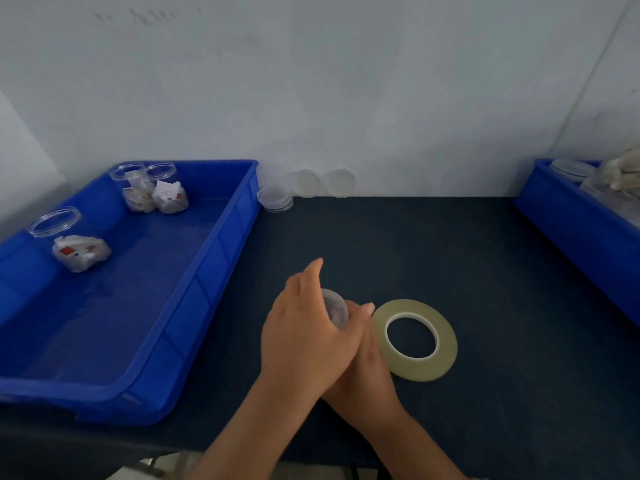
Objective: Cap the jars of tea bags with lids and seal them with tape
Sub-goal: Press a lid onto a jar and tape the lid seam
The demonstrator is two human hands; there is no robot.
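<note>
My left hand (304, 337) and my right hand (367, 368) meet over the dark table top, the left crossing above the right. Between them is a small clear jar (335, 308). Both hands close around it and only its rim and part of its wall show; it is blurred. A roll of clear tape (446, 337) lies flat just right of the hands, untouched. Three open jars of tea bags stand in the left blue tray (207, 271): one near its left side (69, 244), two at its back (138, 188) (169, 190).
A stack of clear lids (275, 199) lies at the back by the tray's corner. Two more lids (306, 182) (340, 181) lean against the wall. A second blue tray (571, 223) at the right edge holds capped jars. The table's front edge is close below my arms.
</note>
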